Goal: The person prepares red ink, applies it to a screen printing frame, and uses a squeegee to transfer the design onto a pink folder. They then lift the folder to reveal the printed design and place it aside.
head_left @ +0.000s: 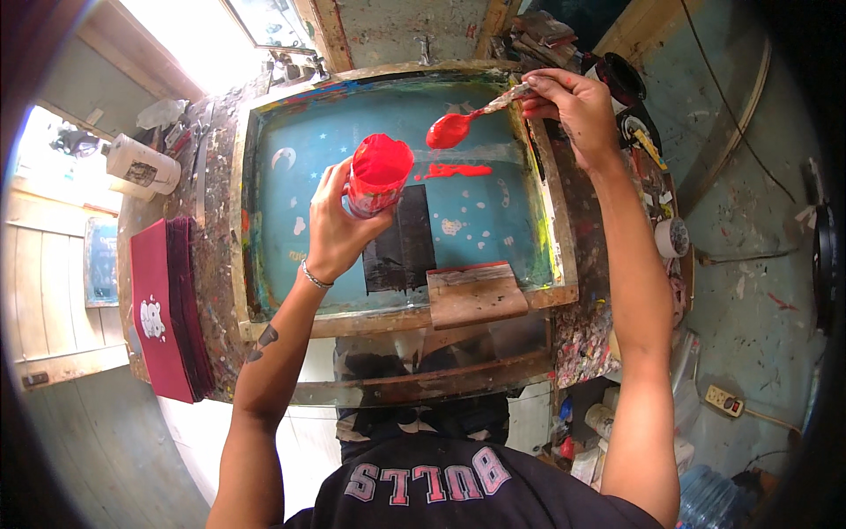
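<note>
My left hand (333,231) is wrapped round a can of red ink (381,167), tilted above the middle of the screen. In my right hand (573,110) I grip a spoon (451,130) by its paint-crusted handle, its bowl coated in red ink. Below the spoon, a streak of red ink (456,170) lies on the blue mesh of the screen printing frame (240,212). Dark tape (398,242) covers a patch of the mesh under the can. A wooden-handled squeegee (476,295) rests across the near edge of the frame.
At the left of the stained table is a stack of maroon fabric pieces (163,309) with a white print. Behind it a white bottle (141,167) lies tilted. Dark containers (617,79) and a tape roll (671,238) are at the right. A power strip (724,401) hangs lower right.
</note>
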Tool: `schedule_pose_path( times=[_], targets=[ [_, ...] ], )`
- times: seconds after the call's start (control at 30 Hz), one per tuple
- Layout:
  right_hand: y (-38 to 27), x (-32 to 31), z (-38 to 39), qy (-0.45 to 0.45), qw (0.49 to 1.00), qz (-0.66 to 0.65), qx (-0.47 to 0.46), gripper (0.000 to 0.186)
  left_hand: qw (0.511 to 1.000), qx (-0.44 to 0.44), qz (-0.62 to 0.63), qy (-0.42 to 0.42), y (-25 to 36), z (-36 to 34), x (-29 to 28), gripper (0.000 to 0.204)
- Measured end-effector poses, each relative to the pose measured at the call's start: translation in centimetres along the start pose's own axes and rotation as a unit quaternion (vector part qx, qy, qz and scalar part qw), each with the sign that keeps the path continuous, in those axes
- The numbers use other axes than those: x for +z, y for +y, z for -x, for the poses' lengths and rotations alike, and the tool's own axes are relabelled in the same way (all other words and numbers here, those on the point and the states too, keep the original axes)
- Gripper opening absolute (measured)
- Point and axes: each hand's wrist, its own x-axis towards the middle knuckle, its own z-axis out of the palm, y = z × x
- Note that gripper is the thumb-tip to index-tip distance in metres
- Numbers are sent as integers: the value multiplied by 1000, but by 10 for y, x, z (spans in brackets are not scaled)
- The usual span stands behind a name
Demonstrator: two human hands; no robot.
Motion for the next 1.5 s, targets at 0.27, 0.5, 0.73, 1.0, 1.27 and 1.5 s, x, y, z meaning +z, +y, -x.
schedule_pose_path(
  times=[0.27,0.5,0.73,1.0,1.27,1.5],
  targets=[
    [-10,-36,16,38,998,32,-23,19,1000,1,13,-6,-2,3,13,68],
    [-12,-6,12,7,999,24,-36,20,1000,2,8,-5,2,8,7,70],
    [-2,-16,11,61,997,-43,34,19,999,-10,34,1,0,14,2,71],
    [7,-43,22,104,984,-103,102,17,999,-4,38,8,10,22,13,69],
    [-25,-27,25,68,988,-117,76,18,999,24,34,13,16,24,21,71],
    [-79,64,63,-17,997,59,-53,18,997,6,67,35,22,34,15,70]
  ],
)
